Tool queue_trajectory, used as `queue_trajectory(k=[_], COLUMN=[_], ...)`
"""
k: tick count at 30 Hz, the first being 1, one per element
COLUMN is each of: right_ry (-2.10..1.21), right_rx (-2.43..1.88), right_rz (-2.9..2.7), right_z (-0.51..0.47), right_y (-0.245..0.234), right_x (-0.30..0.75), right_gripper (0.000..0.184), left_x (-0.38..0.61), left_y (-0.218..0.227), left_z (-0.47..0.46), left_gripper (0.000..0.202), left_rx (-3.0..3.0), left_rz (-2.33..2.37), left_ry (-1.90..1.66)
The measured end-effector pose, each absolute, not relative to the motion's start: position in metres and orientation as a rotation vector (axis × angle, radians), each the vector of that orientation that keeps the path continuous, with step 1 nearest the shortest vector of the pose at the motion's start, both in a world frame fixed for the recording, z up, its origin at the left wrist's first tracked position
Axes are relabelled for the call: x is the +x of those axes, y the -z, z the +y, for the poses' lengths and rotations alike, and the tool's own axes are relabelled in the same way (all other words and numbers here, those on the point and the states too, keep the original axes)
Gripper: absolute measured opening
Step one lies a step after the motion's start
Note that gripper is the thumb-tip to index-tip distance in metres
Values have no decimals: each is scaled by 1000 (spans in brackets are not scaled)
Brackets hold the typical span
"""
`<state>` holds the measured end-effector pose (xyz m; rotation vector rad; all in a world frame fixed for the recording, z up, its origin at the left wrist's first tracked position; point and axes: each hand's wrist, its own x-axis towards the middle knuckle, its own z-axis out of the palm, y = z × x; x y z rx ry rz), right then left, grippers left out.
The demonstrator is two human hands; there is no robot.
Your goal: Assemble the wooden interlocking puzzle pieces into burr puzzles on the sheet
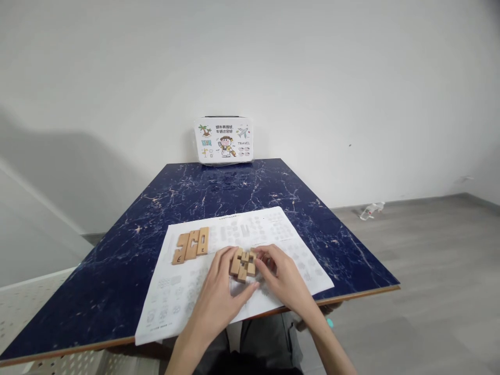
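Between my two hands, a cluster of small notched wooden puzzle pieces (242, 264) rests low over a printed sheet. The pieces look fitted together, with gaps between them. My left hand (219, 286) has its fingertips along the cluster's left side, its thumb reaching below the near end. At the right side, my right hand (282, 273) is curled with thumb and fingers on the cluster; some fingertips are hidden. Three flat notched wooden pieces (191, 246) lie side by side on the sheet to the left, at least two of them marked with numbers.
The white printed instruction sheet (167, 297) covers the near part of a dark blue marbled table (234, 190). A white cartoon-printed case (224, 140) stands at the far edge against the wall. A clear plastic bottle (369, 211) lies on the floor to the right.
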<state>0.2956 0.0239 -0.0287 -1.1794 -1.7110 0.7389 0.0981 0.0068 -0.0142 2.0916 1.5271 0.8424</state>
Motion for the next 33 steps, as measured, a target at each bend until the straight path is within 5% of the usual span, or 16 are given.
queue_trajectory(k=[17, 33], right_ry=[-615, -649], right_rx=[-1201, -1131], right_rz=[-1855, -1989], right_z=[22, 22], right_y=[33, 32], right_x=[298, 300], right_gripper=[34, 53], left_x=[81, 77], left_y=[7, 8], left_z=[6, 9], left_gripper=[68, 62], left_rx=[1916, 1681], left_rz=[1478, 1555], left_ry=[-659, -928])
